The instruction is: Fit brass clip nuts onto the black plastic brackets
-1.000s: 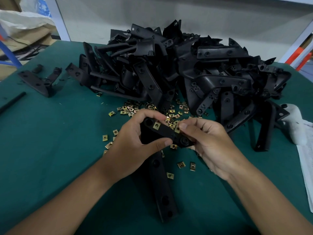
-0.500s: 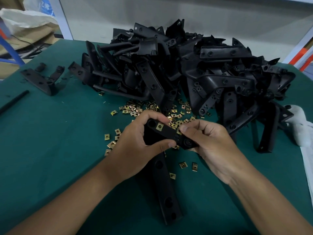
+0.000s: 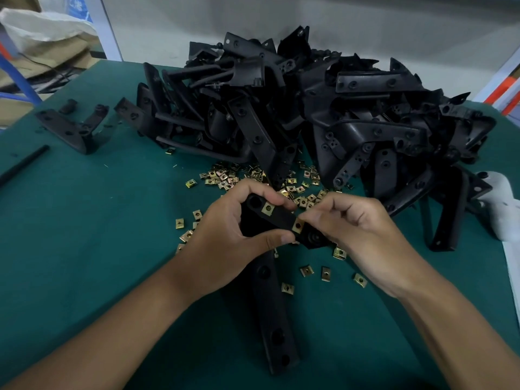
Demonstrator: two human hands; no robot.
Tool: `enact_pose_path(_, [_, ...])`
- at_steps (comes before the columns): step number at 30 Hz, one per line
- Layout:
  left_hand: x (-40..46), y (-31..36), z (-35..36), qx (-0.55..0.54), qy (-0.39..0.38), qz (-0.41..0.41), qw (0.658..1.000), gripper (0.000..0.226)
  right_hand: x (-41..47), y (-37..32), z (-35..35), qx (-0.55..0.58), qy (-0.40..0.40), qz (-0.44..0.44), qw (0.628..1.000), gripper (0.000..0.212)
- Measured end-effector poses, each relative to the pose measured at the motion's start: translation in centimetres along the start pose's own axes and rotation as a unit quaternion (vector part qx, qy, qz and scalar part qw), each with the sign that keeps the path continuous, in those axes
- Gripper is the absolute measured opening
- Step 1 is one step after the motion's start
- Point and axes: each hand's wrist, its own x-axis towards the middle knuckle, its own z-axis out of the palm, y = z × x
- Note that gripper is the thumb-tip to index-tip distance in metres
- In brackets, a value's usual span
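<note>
— Where is the bracket being worked on?

— The black plastic bracket [image 3: 277,220] sits at the centre of the frame, held above the green table [image 3: 84,220]. The left hand [image 3: 225,237] grips its upper arm, forefinger curled over the top edge and thumb pressed against the lower edge. A longer arm of the same bracket runs down toward the bottom centre of the frame.

— And the right hand?

— The right hand [image 3: 357,229] pinches a brass clip nut [image 3: 298,226] at the bracket's right end, fingers curled, fingertips touching the nut. A second clip nut [image 3: 268,208] is already seated on the bracket, just beside the left forefinger.

— Where are the other nuts?

— The loose clip nuts [image 3: 253,175] lie scattered directly above the hands, against the foot of the bracket pile [image 3: 309,108], with more strewn to the left of the left hand and a few below the right hand.

— How much room is there?

— The pile fills the upper centre and right, close behind the knuckles. The left half of the table is open cloth, apart from one lone bracket [image 3: 70,128] at the upper left and a black rod [image 3: 22,164] near the left edge. A white object [image 3: 501,204] lies at the right edge.
</note>
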Motion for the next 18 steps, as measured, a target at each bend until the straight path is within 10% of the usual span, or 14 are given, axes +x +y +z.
enact_pose_path(7, [0.1, 0.0, 0.1, -0.015, 0.049, -0.013, 0.999, 0.033, -0.2, -0.1, 0.1, -0.015, -0.041, -0.035, 0.998, 0.030])
enact_pose_path(18, [-0.3, 4.4, 4.8, 0.034, 0.072, 0.059, 0.995, 0.022, -7.1, -4.9, -4.9, -0.218, 0.143, -0.160, 0.952, 0.028])
